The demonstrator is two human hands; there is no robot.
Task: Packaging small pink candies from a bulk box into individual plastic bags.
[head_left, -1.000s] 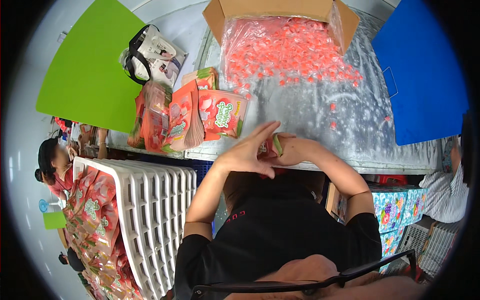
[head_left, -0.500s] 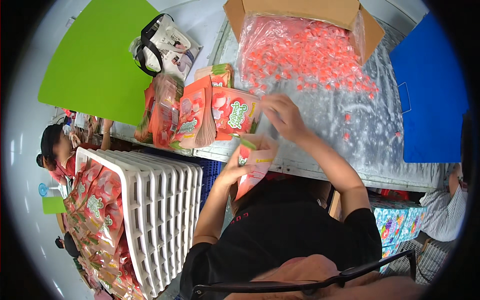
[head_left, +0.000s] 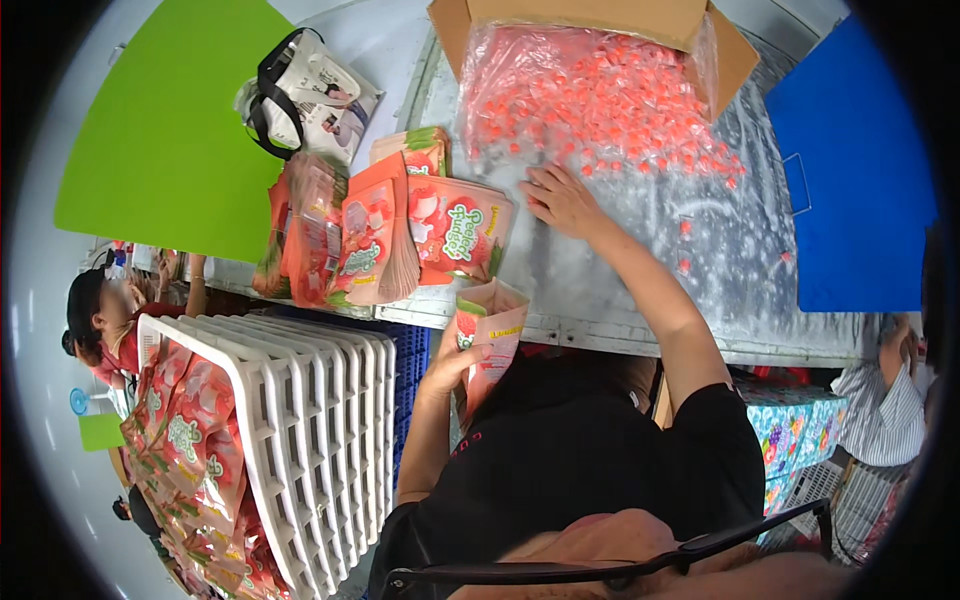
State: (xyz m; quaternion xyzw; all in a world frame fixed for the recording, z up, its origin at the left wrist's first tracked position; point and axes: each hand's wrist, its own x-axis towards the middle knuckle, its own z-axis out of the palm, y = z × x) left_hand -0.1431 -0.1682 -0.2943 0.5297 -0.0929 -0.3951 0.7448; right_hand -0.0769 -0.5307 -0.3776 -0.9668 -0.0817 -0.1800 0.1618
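My left hand point(head_left: 450, 365) is wrapped round a pink candy pouch point(head_left: 497, 345) at the table's front edge. The pouch stands upright with its mouth spread apart at the top. My right hand point(head_left: 562, 202) lies over the metal table, its fingers stretched toward the near edge of a heap of small red-and-clear wrapped candies point(head_left: 600, 95). I see nothing in that hand, though its palm side is hidden. Left of it are stacks of flat pouches point(head_left: 455, 228), printed with pink fruit.
The candies spill from a cardboard box point(head_left: 590, 12) with a plastic liner. A few loose candies point(head_left: 685, 228) lie to the right. Nearby are a blue panel point(head_left: 850, 180), a green board point(head_left: 170, 130), a white bag point(head_left: 325, 100) and stacked white crates point(head_left: 310, 430) holding pouches. Other people sit left and right.
My right hand has moved from above the pouch up toward the candy heap, and its fingers have spread. The pouch has come more upright in my left hand, and its mouth shows more clearly.
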